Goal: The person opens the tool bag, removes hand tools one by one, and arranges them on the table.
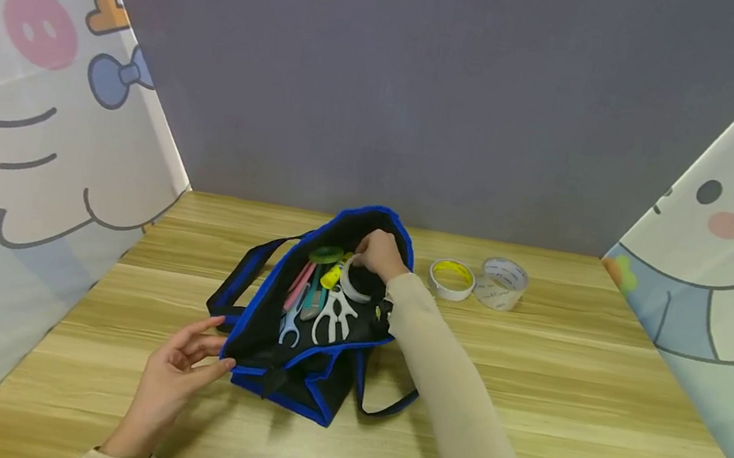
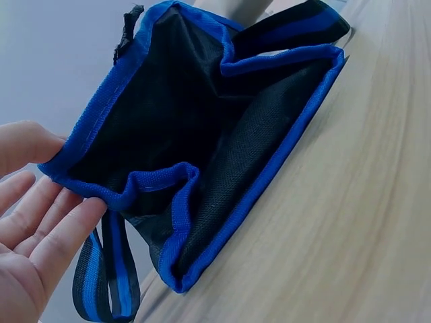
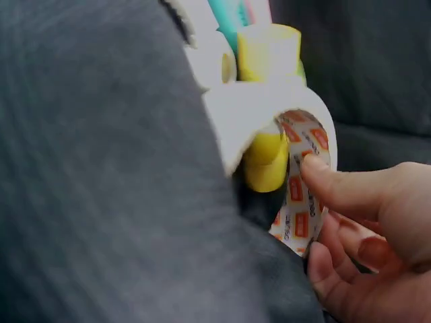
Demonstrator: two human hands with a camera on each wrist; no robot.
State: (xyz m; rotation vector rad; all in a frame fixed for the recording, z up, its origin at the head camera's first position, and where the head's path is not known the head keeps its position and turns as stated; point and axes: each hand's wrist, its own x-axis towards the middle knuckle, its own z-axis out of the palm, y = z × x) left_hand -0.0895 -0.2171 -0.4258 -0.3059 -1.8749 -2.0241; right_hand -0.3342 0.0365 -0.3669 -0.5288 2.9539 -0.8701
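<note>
A black tool bag [image 1: 252, 346] with blue trim lies open on the table. My left hand [image 1: 178, 371] pinches its near-left corner between thumb and fingers; the left wrist view shows that hand [image 2: 34, 229] at the blue edge of the bag [image 2: 161, 101]. Reaching inside, my right hand [image 1: 381, 253] grips a white tape roll [image 1: 346, 286]. In the right wrist view, the thumb is inside the roll's [image 3: 296, 202] printed core and the fingers are outside. Around it lie white-handled pliers [image 1: 335, 317], a light-blue wrench [image 1: 289, 328], a teal utility knife [image 1: 311, 301] and a green roll [image 1: 326, 254].
On the wooden table [image 1: 594, 417], right of the bag, stand a white tape roll with a yellow core [image 1: 449, 293] and a wide clear tape roll [image 1: 498, 296]. Bag straps [image 1: 240, 282] spread out on both sides. A grey wall [image 1: 386, 91] rises behind.
</note>
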